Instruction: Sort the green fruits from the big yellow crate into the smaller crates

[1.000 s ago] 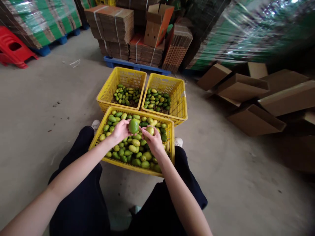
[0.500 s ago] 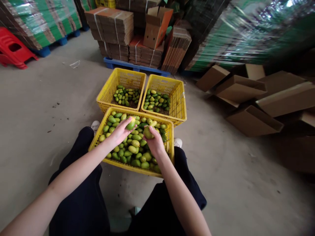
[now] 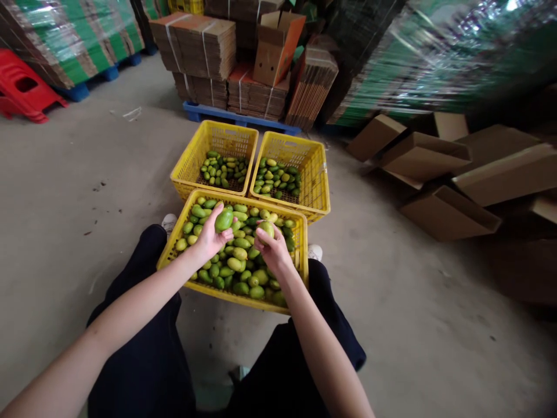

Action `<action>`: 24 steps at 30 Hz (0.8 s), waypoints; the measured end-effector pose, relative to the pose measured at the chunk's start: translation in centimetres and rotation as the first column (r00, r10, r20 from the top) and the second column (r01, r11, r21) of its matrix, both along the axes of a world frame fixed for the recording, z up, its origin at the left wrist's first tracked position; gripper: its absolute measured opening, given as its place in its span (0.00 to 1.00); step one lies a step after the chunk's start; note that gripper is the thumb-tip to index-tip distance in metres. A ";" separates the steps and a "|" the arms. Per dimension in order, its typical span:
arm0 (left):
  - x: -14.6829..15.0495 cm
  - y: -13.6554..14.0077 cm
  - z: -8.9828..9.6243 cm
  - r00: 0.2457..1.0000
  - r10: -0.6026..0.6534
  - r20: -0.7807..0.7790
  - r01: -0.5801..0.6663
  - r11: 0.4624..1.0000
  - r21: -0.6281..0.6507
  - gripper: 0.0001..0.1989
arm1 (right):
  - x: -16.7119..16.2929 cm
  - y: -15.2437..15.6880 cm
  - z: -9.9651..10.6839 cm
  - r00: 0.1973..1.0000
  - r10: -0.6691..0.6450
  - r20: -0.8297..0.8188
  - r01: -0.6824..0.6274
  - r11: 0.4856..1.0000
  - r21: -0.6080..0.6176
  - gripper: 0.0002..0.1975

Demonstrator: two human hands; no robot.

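Note:
A green lemon (image 3: 224, 220) is held in my left hand (image 3: 211, 236), its fingers curled under and around it. My right hand (image 3: 273, 248) grips a yellowish-green lemon (image 3: 266, 230) between thumb and fingers. Both hands are raised over the near yellow crate (image 3: 237, 298), which is filled with loose green and yellow-green lemons (image 3: 235, 265). Past it stand two more yellow crates, a left one (image 3: 183, 172) and a right one (image 3: 319, 180), each with a layer of lemons on part of its bottom.
Behind the crates, bundled flat cartons (image 3: 195, 49) and an upright open box (image 3: 278, 52) sit on a blue pallet (image 3: 235, 118). Open cardboard boxes (image 3: 448, 212) lie to the right. A red plastic stool (image 3: 28, 87) stands far left, near wrapped pallet loads (image 3: 78, 35).
My left hand has drawn slightly left with its lemon, now showing a greener side. The right hand has turned its lemon and raised it a little.

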State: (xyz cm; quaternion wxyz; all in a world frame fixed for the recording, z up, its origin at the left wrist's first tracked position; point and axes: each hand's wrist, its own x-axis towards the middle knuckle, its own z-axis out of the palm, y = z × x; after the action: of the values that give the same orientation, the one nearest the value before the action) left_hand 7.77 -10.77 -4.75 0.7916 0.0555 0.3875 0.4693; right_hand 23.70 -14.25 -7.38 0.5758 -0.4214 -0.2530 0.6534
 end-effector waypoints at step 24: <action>0.9 -0.8 -1.8 1.000 0.006 0.005 -0.005 0.999 -0.050 0.08 | -1.8 -0.1 -2.2 0.992 -0.055 0.112 0.058 0.998 -0.018 0.18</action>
State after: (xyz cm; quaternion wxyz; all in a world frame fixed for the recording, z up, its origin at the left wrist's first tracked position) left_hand 8.67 -11.62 -6.51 0.7924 0.0333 0.3973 0.4616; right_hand 21.86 -14.32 -9.63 0.5745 -0.4703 -0.2656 0.6150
